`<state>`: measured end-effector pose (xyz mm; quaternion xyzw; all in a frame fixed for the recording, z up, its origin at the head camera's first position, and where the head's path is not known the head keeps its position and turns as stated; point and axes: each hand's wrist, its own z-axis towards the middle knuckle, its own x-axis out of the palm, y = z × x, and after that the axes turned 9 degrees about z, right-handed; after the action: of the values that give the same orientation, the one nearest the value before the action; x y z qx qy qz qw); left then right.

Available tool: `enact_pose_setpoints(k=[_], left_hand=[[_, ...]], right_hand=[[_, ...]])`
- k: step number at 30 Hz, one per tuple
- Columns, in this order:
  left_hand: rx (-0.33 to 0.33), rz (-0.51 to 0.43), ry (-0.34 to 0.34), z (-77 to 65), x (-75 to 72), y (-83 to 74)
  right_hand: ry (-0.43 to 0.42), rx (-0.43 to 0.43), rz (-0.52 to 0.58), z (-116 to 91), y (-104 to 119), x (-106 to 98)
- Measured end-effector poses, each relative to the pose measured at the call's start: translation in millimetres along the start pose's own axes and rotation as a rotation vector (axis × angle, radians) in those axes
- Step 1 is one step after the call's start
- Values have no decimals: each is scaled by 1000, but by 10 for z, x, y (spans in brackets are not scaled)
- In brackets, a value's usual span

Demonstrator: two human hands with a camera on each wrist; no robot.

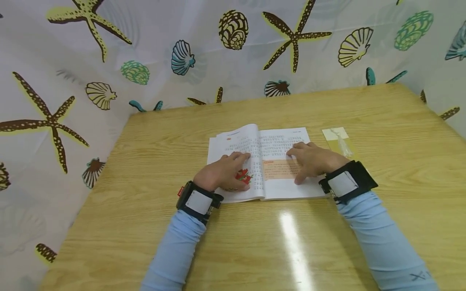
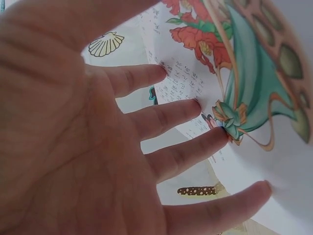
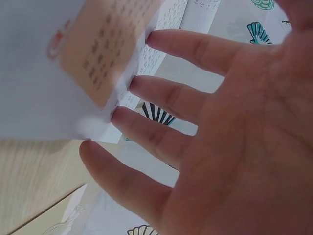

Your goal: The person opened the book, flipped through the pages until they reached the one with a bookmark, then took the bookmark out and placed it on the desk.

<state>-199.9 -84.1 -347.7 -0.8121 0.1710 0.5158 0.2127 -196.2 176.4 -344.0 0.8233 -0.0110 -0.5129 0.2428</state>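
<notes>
An open book (image 1: 278, 190) lies on the wooden table, its left page (image 1: 218, 151) bulging up near the spine. My left hand (image 1: 223, 171) rests on that page, fingers spread, beside a red flower picture (image 1: 243, 176). In the left wrist view the straight fingertips touch the paper (image 2: 264, 161), which carries a coloured drawing. On the right page my right hand (image 1: 314, 159) lies with fingers apart, next to an orange text box (image 1: 278, 169). The right wrist view shows its fingertips (image 3: 122, 115) against the page (image 3: 44, 107). Neither hand grips anything.
A yellowish card or bookmark with a pale tassel (image 1: 342, 143) lies right of the book, partly behind my right hand. The wooden table (image 1: 156, 149) extends around the book. A cloth printed with shells and starfish (image 1: 145, 52) hangs along its back and left sides.
</notes>
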Motion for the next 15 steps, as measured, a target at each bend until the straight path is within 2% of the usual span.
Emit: enact_pose_setpoints(k=[9,15], left_hand=[[-25,12,0,-4,3,-31],[-20,18,-6,0,-16,-35]], right_hand=[[-4,-12,34,-17,-7,9],[-7,-7,10,-9,-4,-7]])
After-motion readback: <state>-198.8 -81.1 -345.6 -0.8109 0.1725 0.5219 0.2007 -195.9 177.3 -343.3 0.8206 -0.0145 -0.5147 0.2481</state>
